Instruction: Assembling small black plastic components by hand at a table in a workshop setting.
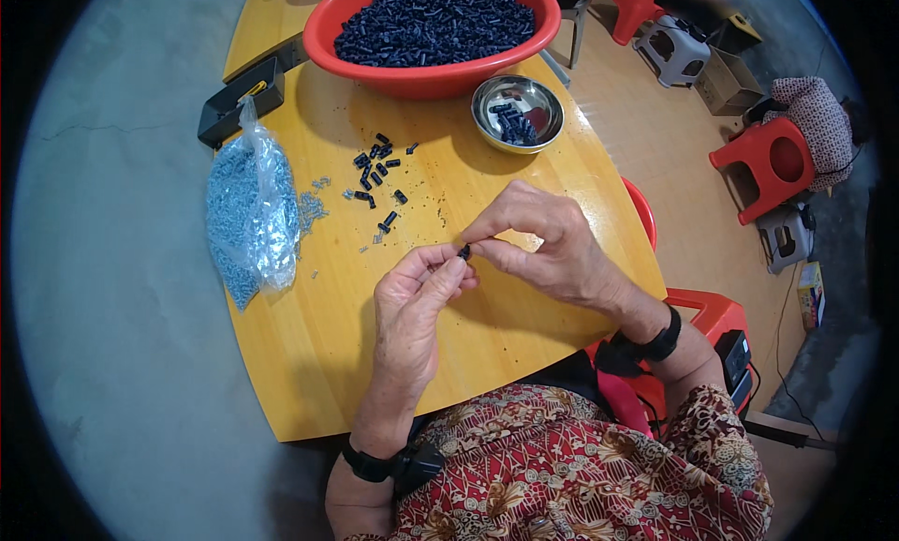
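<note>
Over the near part of the yellow table, my left hand (417,297) pinches a small black plastic part (464,251) between thumb and fingers. My right hand (552,237) meets it from the right, thumb and forefinger closed at the part's upper end. Whatever is between those right fingertips is too small to make out. Beyond my hands lies a loose group of black plastic parts (372,171). To their left, small silvery screws (311,208) spill beside a clear plastic bag (245,204) full of the same.
A large red basin (323,54) heaped with black parts stands at the table's far side. Near it is a steel bowl (552,105) with some black parts in it. A dark open tray (267,93) sits at the left edge. Red stools (777,157) stand to the right.
</note>
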The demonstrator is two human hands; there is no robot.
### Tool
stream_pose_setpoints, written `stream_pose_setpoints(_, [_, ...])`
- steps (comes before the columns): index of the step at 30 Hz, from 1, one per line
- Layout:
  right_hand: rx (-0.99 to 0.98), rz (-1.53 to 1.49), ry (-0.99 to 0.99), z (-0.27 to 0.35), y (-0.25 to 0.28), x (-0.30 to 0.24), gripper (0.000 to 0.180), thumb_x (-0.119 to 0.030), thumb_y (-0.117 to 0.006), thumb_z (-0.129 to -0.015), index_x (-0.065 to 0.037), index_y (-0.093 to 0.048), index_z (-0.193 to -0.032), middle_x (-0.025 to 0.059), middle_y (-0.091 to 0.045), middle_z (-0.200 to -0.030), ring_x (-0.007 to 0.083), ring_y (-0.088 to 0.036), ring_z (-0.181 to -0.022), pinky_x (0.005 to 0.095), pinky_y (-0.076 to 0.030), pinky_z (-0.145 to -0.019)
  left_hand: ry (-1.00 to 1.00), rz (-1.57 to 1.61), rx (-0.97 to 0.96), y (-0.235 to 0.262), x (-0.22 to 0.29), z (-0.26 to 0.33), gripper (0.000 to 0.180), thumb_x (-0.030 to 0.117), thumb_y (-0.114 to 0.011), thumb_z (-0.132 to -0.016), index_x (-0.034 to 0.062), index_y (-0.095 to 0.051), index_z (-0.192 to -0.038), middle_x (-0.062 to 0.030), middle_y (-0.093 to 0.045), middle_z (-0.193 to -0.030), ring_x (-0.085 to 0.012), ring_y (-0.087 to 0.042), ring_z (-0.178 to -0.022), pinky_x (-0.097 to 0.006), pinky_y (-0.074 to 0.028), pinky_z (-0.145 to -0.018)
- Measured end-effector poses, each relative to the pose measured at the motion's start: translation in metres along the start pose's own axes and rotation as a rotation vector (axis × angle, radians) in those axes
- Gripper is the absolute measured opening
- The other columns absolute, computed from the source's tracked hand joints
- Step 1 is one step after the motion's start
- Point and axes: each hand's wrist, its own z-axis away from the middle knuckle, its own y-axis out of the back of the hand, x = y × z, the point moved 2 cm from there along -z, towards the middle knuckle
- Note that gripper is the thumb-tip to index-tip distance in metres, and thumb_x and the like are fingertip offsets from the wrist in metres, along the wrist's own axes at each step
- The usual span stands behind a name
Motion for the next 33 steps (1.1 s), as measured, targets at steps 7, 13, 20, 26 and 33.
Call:
stream_pose_setpoints(7, [0.274, 0.096, 0.003, 0.022, -0.027, 0.0, 0.009, -0.001, -0.069, -0.076, -0.003, -0.065, -0.084, 0.0071, -0.064, -0.078, 0.0247, -0.06, -0.073, 0.0353, -0.048, -0.066, -0.035, 0.009, 0.023, -0.002, -0.007, -0.002, 0.019, 0.009, -0.061, -0.094, -0.0042, -0.063, -0.107, -0.0058, -0.067, -0.094, -0.0113, -0.063, -0.086, -0.024, -0.049, -0.082])
stream_pose_setpoints(13, [0.246, 0.022, -0.08, 0.024, -0.031, 0.008, 0.011, -0.003, -0.07, -0.077, -0.002, -0.065, -0.087, 0.0084, -0.064, -0.079, 0.026, -0.06, -0.075, 0.036, -0.049, -0.067, -0.011, 0.037, 0.022, 0.004, -0.015, -0.004, 0.018, 0.011, -0.061, -0.094, -0.0018, -0.064, -0.107, -0.0042, -0.067, -0.093, -0.0091, -0.061, -0.083, -0.021, -0.046, -0.076])
stream_pose_setpoints(20, [0.097, 0.069, -0.04, 0.011, -0.015, 0.006, 0.014, -0.006, -0.071, -0.079, -0.003, -0.067, -0.092, 0.0094, -0.065, -0.08, 0.0264, -0.062, -0.079, 0.0363, -0.05, -0.071, -0.013, -0.014, 0.043, 0.004, -0.006, -0.004, 0.018, 0.013, -0.063, -0.094, 0.0004, -0.064, -0.107, -0.0029, -0.066, -0.093, -0.0085, -0.061, -0.082, -0.021, -0.045, -0.075])
stream_pose_setpoints(26, [0.008, 0.02, -0.065, 0.01, -0.007, 0.006, 0.013, -0.006, -0.07, -0.08, -0.004, -0.068, -0.093, 0.008, -0.064, -0.08, 0.0263, -0.061, -0.078, 0.0367, -0.049, -0.071, -0.01, -0.008, 0.028, 0.005, -0.01, -0.004, 0.016, 0.012, -0.063, -0.094, 0.0024, -0.063, -0.107, -0.0025, -0.067, -0.092, -0.0082, -0.062, -0.081, -0.019, -0.048, -0.073])
stream_pose_setpoints(33, [0.075, 0.109, 0.003, 0.008, 0.0, 0.001, 0.013, -0.006, -0.072, -0.079, -0.004, -0.067, -0.091, 0.0079, -0.066, -0.082, 0.0255, -0.062, -0.078, 0.0372, -0.049, -0.07, -0.056, -0.028, 0.022, 0.005, -0.009, -0.003, 0.016, 0.012, -0.063, -0.094, 0.0024, -0.062, -0.108, -0.0035, -0.067, -0.092, -0.0094, -0.063, -0.082, -0.02, -0.048, -0.075])
